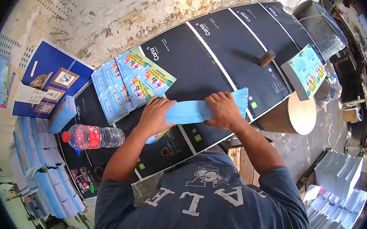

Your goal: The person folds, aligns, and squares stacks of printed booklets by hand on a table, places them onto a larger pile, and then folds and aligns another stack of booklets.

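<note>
A thick stack of light-blue paper sheets (189, 112) is held edge-up above the black table, slightly fanned at its right end. My left hand (155, 113) is closed round the stack's left end. Further right, my right hand (223, 110) grips it with the fingers over the top edge. Beside my left hand, overlapping printed booklets (128, 82) with blue, green and yellow covers lie spread on the table. Part of another printed cover shows below my left hand.
A plastic bottle (93, 137) with a red label lies at the left. A brown cylinder (267, 58) stands on the black tabletop (195, 68). More booklets (306, 72) are at the right end, near a round drum (293, 114). Paper stacks (45, 168) line the left side.
</note>
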`<state>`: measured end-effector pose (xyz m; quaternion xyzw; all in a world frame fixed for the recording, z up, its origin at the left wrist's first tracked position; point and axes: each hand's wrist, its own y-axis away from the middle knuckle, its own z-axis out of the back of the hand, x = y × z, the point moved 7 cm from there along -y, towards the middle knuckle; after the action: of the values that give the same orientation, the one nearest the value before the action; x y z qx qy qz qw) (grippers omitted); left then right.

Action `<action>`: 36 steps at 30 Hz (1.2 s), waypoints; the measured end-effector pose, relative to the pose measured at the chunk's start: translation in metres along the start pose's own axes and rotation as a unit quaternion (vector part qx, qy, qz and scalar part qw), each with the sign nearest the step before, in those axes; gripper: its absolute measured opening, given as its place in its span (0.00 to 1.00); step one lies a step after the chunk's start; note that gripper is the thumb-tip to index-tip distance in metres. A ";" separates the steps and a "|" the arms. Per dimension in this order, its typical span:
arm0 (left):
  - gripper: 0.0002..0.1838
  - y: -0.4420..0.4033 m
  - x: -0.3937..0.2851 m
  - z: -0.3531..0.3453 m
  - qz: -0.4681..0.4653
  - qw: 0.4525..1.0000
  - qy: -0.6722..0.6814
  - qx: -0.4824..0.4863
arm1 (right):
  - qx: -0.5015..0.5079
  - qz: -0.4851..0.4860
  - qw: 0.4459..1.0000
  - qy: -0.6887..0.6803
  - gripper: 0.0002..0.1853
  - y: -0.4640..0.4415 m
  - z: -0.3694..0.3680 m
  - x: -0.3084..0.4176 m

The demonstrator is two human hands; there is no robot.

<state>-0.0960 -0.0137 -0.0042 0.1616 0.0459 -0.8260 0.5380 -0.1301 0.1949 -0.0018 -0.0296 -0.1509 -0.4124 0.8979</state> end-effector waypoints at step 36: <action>0.53 0.085 0.034 -0.090 0.203 0.809 0.469 -0.291 | 0.155 0.009 0.987 0.047 0.68 0.006 0.001 0.001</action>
<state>-0.0126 -0.0561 -0.0914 0.3713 0.4966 -0.4695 0.6286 -0.1254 0.1980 -0.0003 0.1281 -0.1699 -0.3771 0.9014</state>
